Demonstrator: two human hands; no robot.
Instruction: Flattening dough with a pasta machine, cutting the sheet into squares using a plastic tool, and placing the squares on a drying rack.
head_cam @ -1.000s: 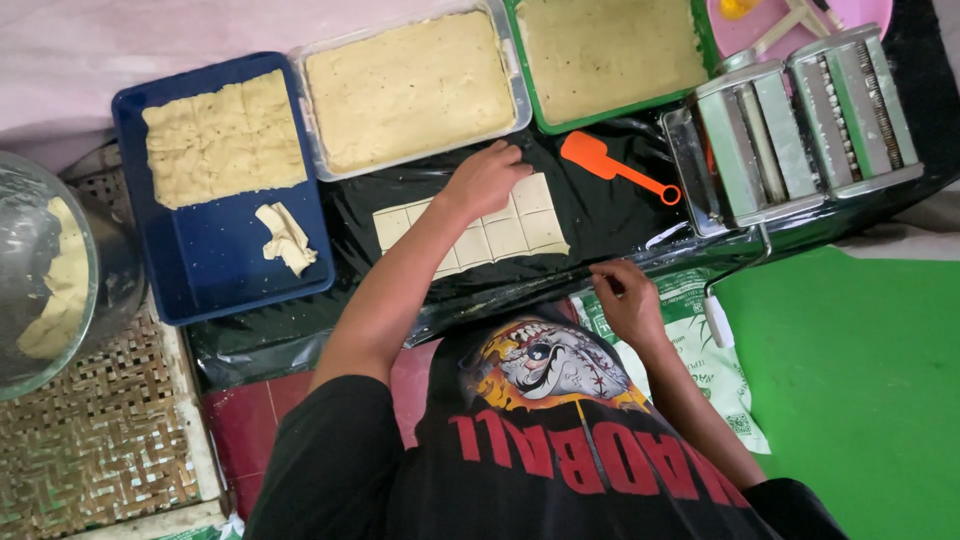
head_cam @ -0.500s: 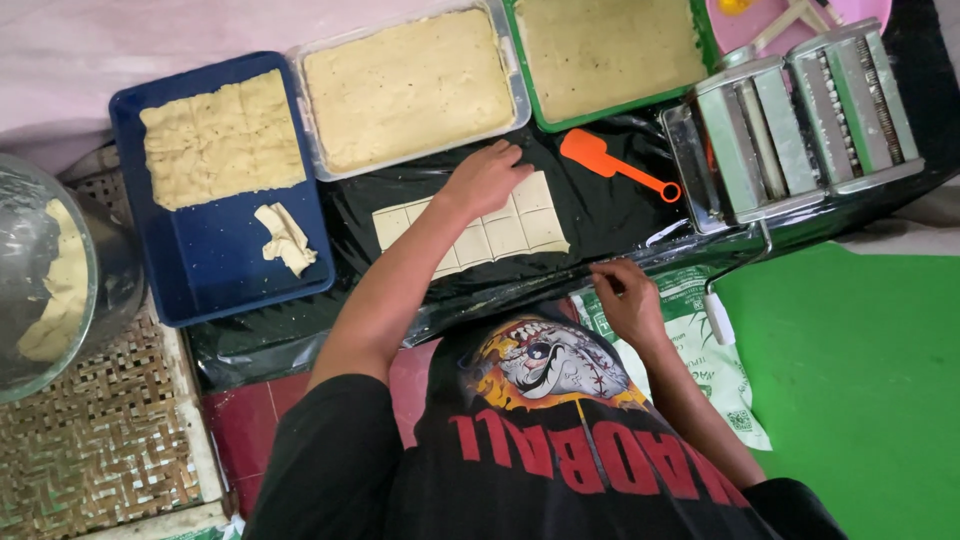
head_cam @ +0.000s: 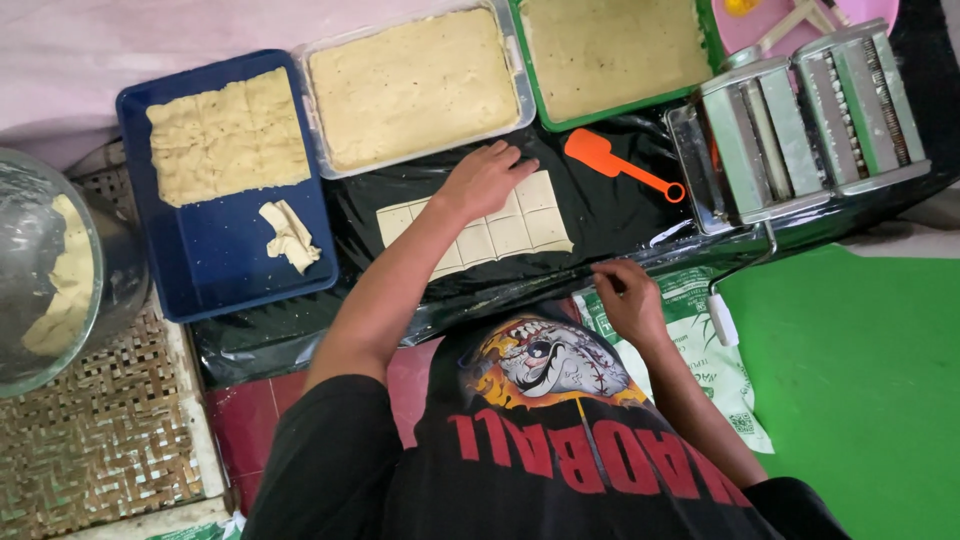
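Observation:
My left hand [head_cam: 487, 180] lies flat, palm down, on a thin pale dough sheet cut into squares [head_cam: 525, 232]. The sheet lies on black plastic sheeting [head_cam: 620, 215] over the table. My right hand [head_cam: 626, 298] rests at the near edge of that plastic, fingers curled; whether it pinches the plastic is unclear. An orange scraper [head_cam: 612, 162] lies just right of my left hand, apart from both hands.
A blue tray [head_cam: 215, 275] at left holds cut dough squares [head_cam: 225, 135] and a scrap [head_cam: 290, 236]. Behind are a clear tray [head_cam: 410, 88] and a green tray [head_cam: 610, 50] of dough. A metal pasta roller [head_cam: 805, 125] stands at right, a glass bowl [head_cam: 45, 270] far left.

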